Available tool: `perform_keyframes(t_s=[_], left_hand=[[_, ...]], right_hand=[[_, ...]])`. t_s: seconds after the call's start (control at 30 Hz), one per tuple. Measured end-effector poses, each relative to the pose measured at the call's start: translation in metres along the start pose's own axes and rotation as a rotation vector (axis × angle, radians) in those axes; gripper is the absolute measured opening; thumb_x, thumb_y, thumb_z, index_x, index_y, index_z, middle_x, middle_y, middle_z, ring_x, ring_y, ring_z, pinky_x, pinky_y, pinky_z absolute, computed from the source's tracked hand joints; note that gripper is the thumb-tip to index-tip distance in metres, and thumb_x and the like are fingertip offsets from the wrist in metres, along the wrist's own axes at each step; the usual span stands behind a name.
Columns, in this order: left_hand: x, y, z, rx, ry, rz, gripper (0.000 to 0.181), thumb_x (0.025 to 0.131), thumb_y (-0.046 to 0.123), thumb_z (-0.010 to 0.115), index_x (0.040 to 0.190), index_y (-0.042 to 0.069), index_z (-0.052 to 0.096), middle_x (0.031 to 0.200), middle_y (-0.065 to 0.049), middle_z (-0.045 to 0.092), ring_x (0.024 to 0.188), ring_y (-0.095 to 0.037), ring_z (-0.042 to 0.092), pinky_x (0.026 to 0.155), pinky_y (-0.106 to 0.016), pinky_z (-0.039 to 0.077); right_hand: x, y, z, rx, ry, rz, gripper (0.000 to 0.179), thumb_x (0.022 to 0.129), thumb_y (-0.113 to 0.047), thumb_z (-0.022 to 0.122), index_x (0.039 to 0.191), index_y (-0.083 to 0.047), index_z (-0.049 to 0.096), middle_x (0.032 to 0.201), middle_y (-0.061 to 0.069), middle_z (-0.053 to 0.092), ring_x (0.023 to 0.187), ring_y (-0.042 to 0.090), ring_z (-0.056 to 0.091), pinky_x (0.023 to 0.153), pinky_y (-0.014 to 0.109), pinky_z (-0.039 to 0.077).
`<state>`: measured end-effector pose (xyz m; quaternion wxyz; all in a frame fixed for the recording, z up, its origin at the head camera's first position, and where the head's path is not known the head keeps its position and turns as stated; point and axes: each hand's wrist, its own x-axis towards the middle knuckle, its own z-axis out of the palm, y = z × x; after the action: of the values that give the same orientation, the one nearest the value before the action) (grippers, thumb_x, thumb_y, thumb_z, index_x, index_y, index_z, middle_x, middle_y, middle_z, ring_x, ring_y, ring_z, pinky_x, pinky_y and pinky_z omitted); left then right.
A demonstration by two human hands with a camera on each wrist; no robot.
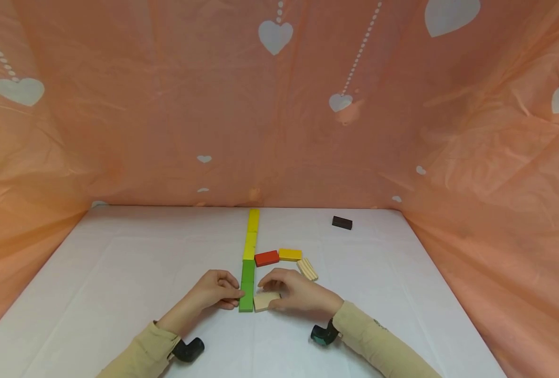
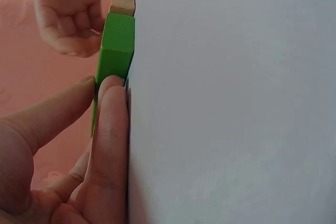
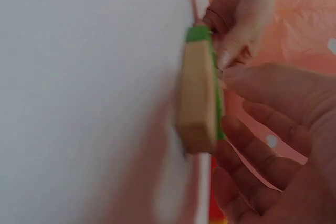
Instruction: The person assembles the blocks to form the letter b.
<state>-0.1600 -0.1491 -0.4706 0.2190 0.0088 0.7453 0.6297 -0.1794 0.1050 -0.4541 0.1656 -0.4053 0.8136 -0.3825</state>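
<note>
Two green blocks and two yellow blocks lie end to end in a straight column. My left hand is at the left side of the lowest green block; its fingers lie straight along the side and the thumb tip is at the top edge. A plain wooden block sits flat at the right side of that green block. Over its right part is my right hand, thumb and fingers spread apart. In the right wrist view those fingers stand off the wooden block.
A red block, an orange-yellow block and ridged wooden pieces curve rightward from the column. Farther back right lies a dark brown block. A white cloth covers the table; an orange curtain hangs behind.
</note>
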Motion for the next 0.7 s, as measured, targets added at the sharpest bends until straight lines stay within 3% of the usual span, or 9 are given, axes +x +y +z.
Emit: perform_keyframes(t_s=[0.33, 0.7], left_hand=[[-0.001, 0.000, -0.002, 0.017, 0.000, 0.003, 0.025, 0.081, 0.005, 0.076, 0.094, -0.007, 0.057, 0.067, -0.007, 0.063, 0.059, -0.016, 0.064, 0.057, -0.028, 0.058], [-0.003, 0.001, -0.002, -0.003, -0.022, 0.010, 0.023, 0.081, 0.003, 0.074, 0.093, -0.008, 0.057, 0.069, -0.008, 0.064, 0.059, -0.015, 0.063, 0.058, -0.028, 0.058]], right_hand=[[-0.005, 0.004, -0.047, -0.038, 0.122, -0.019, 0.048, 0.086, -0.009, 0.072, 0.130, -0.003, 0.053, 0.120, 0.012, 0.060, 0.109, 0.031, 0.055, 0.093, 0.045, 0.048], [-0.033, 0.039, -0.116, -0.072, 0.323, 0.046, 0.052, 0.084, -0.006, 0.074, 0.132, -0.003, 0.052, 0.129, 0.013, 0.056, 0.118, 0.033, 0.050, 0.101, 0.050, 0.042]])
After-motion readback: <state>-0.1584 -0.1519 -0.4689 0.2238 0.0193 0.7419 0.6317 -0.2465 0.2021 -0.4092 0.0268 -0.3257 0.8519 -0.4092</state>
